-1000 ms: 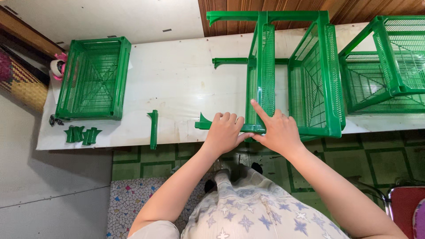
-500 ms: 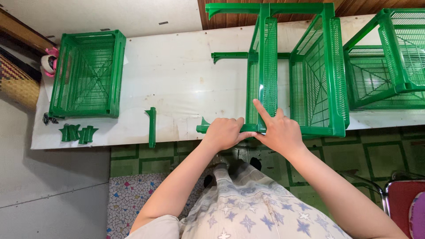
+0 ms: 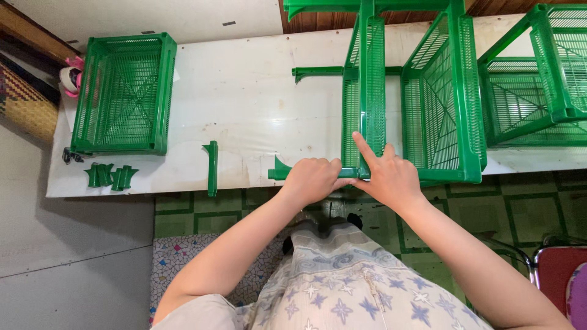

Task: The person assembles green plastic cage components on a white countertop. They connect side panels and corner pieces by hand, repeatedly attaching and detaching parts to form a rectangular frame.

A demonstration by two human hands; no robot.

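Fingers of the left hand [image 3: 315,178] are curled shut around a green plastic leg piece [image 3: 282,172] at lower centre. The right hand [image 3: 389,177] grips the green lattice plastic rack frame [image 3: 367,91] beside it, index finger extended up the post. A separate green mesh basket [image 3: 124,93] lies upper left.

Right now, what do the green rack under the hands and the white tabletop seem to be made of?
Green rack: looks like moulded plastic, glossy, with uniform colour and thin lattice walls. White tabletop: probably a painted or laminated board, smooth with a faint sheen, scuffed and stained; its core cannot be told.
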